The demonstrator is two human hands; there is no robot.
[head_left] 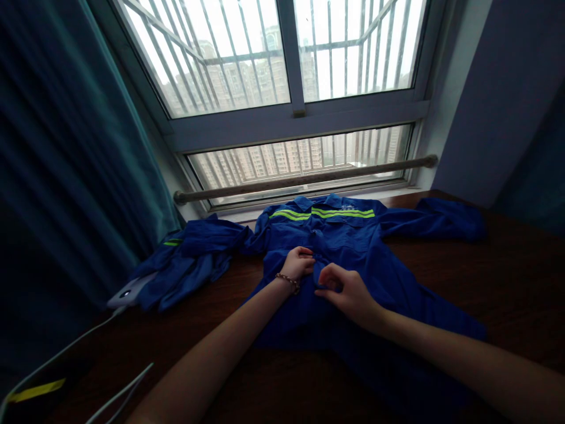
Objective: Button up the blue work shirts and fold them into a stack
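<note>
A blue work jacket [353, 235] with yellow-green stripes across the chest lies spread on a dark wooden surface, its collar toward the window. My left hand [301, 262], with a beaded bracelet at the wrist, is closed on the jacket's front opening. Just to its right, my right hand [346, 288] pinches the front edge of the cloth between thumb and curled fingers. The exact bit of cloth in the fingertips is partly hidden. One sleeve reaches out to the right, the other to the left.
More crumpled blue cloth [189, 265] lies at the left, partly over a pale device [132, 291] with a white cable [75, 341]. A metal rail [309, 178] crosses before the barred window. A dark curtain [66, 147] hangs at left. A yellow strip [37, 390] lies lower left.
</note>
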